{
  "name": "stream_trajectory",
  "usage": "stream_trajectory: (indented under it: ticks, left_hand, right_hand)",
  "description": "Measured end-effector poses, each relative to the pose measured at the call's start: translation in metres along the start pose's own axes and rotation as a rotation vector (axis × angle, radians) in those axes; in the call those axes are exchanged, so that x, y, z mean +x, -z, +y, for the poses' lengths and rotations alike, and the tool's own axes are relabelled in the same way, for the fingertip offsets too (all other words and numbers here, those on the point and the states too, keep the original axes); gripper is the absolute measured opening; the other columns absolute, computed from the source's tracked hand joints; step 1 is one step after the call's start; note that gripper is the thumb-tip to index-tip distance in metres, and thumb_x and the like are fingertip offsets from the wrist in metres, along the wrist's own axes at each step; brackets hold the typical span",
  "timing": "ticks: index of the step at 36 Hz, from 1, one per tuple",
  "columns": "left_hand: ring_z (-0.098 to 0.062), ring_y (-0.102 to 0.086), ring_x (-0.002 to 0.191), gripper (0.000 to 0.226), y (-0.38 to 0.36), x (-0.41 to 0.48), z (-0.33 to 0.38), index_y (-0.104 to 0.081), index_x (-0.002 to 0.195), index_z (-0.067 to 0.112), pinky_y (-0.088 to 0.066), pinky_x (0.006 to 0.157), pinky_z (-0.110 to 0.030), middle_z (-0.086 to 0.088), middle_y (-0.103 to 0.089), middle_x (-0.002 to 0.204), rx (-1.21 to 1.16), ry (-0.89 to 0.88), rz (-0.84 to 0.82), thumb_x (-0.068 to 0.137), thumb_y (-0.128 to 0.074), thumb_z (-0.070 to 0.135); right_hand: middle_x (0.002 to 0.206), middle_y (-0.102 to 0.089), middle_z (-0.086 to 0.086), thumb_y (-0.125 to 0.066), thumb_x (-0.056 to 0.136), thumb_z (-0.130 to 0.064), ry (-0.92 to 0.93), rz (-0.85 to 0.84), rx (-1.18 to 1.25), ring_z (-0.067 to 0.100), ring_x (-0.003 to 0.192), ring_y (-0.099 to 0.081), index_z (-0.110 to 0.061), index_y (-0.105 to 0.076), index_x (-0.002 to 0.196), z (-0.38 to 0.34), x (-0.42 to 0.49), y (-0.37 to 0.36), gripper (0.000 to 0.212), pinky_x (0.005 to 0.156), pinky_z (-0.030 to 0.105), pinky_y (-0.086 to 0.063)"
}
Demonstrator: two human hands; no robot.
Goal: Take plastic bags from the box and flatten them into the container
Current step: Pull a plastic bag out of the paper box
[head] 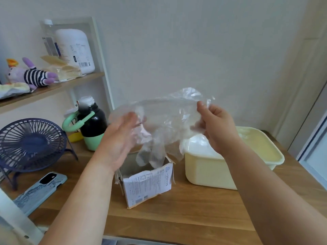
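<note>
A crumpled clear plastic bag (162, 121) hangs in the air above the torn white cardboard box (148, 184) on the wooden table. My right hand (215, 128) pinches the bag's upper right edge between thumb and fingers. My left hand (118, 138) is blurred; its fingers reach into the bag's left side, and whether they grip it is unclear. To the right stands the pale yellow plastic container (203, 170), with flattened clear bags lying inside it.
A dark blue desk fan (30, 144) and a phone in a light blue case (39, 190) lie at the left. A black and green bottle (92, 124) stands behind the box. A shelf (53, 87) holds a plush toy and a white jug.
</note>
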State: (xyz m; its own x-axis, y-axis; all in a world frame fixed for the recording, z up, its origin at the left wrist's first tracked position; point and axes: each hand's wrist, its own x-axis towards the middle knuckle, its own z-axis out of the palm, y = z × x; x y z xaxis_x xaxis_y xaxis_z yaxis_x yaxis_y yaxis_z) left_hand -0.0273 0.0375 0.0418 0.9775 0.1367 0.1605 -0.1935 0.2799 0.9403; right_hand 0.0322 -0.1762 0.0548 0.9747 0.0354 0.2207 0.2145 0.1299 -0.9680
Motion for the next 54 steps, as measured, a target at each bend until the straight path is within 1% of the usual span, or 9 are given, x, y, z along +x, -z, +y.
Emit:
stream_trajectory:
  ticks: [6, 12, 20, 26, 31, 38, 46, 50, 54]
  left_hand:
    - [-0.012, -0.061, 0.069, 0.012, -0.024, 0.008, -0.007, -0.06, 0.096, 0.006, -0.055, 0.072, -0.025, 0.002, -0.064, 0.071, 0.052, 0.013, 0.074, 0.087, -0.064, 0.013]
    - [-0.009, -0.061, 0.066, 0.004, -0.047, 0.03, -0.006, -0.059, 0.091, 0.018, -0.052, 0.058, -0.021, 0.004, -0.062, 0.076, -0.142, -0.029, 0.132, 0.094, -0.061, 0.02]
    - [-0.012, -0.062, 0.105, 0.078, -0.083, 0.032, -0.029, -0.049, 0.126, 0.024, -0.049, 0.085, -0.033, 0.003, -0.063, 0.118, 0.272, 0.086, -0.012, 0.063, -0.081, 0.057]
    - [-0.021, -0.033, 0.134, 0.084, -0.095, 0.034, -0.041, -0.021, 0.15, 0.016, -0.034, 0.108, -0.038, -0.007, -0.029, 0.147, 0.758, -0.411, 0.381, 0.085, -0.068, 0.041]
    - [-0.014, -0.039, 0.118, 0.048, -0.121, 0.038, -0.047, -0.058, 0.128, 0.015, -0.026, 0.097, -0.019, -0.006, -0.053, 0.128, 1.057, -0.823, 0.106, 0.086, -0.052, 0.037]
    - [-0.016, -0.045, 0.128, 0.034, -0.15, 0.053, -0.08, -0.064, 0.125, 0.022, -0.037, 0.105, -0.037, 0.005, -0.056, 0.134, 1.358, -0.376, -0.593, 0.101, -0.043, 0.034]
    - [-0.021, -0.028, 0.144, 0.054, -0.158, 0.085, -0.102, -0.035, 0.148, 0.034, -0.026, 0.115, -0.042, 0.005, -0.023, 0.159, 1.615, 0.077, -0.758, 0.097, -0.046, 0.048]
    - [-0.02, -0.03, 0.143, 0.057, -0.157, 0.088, -0.11, -0.04, 0.146, 0.032, -0.024, 0.114, -0.03, 0.006, -0.025, 0.158, 1.584, 0.22, -0.793, 0.093, -0.056, 0.048]
    - [-0.018, -0.031, 0.143, 0.062, -0.157, 0.088, -0.112, -0.037, 0.147, 0.031, -0.024, 0.112, -0.027, 0.007, -0.029, 0.157, 1.567, 0.25, -0.8, 0.092, -0.059, 0.046]
  right_hand:
    - [0.044, -0.039, -0.007, -0.05, 0.098, -0.026, -0.071, 0.048, 0.13, 0.01, 0.039, -0.037, -0.018, -0.038, 0.072, -0.013, 0.003, 0.018, 0.03, 0.036, 0.018, -0.032]
    - [0.046, -0.039, -0.007, -0.049, 0.098, -0.016, -0.136, 0.119, 0.288, 0.008, 0.04, -0.032, -0.019, -0.039, 0.07, -0.019, 0.006, 0.047, 0.03, 0.037, 0.018, -0.029]
    - [0.047, -0.042, 0.0, -0.051, 0.096, -0.014, -0.216, 0.288, 0.196, 0.01, 0.038, -0.035, -0.014, -0.044, 0.067, -0.014, 0.013, 0.077, 0.03, 0.037, 0.017, -0.031]
    - [0.057, -0.041, 0.002, -0.055, 0.091, -0.019, -0.31, 0.332, -0.313, 0.014, 0.043, -0.036, -0.015, -0.043, 0.066, 0.01, 0.02, 0.1, 0.028, 0.041, 0.021, -0.031]
    - [0.06, -0.047, 0.004, -0.054, 0.092, -0.025, -0.344, 0.27, -0.796, 0.019, 0.052, -0.046, -0.015, -0.045, 0.063, 0.016, 0.024, 0.116, 0.032, 0.05, 0.026, -0.041]
    - [0.074, -0.048, 0.003, -0.05, 0.096, -0.027, -0.304, 0.17, -1.114, 0.028, 0.081, -0.053, -0.005, -0.057, 0.098, 0.015, 0.026, 0.129, 0.024, 0.068, 0.031, -0.038]
    - [0.094, -0.054, 0.009, -0.058, 0.094, -0.031, -0.302, 0.157, -1.272, 0.026, 0.082, -0.056, -0.006, -0.034, 0.129, 0.023, 0.032, 0.141, 0.049, 0.064, 0.033, -0.045]
    - [0.142, -0.033, 0.011, -0.061, 0.089, -0.037, -0.084, 0.052, -1.491, 0.031, 0.125, -0.041, -0.021, -0.027, 0.143, 0.019, 0.03, 0.137, 0.066, 0.099, 0.039, -0.037]
    - [0.141, -0.045, -0.006, -0.058, 0.088, -0.041, 0.001, -0.175, -1.526, 0.019, 0.128, -0.041, -0.03, -0.044, 0.138, 0.021, 0.034, 0.129, 0.053, 0.105, 0.032, -0.029]
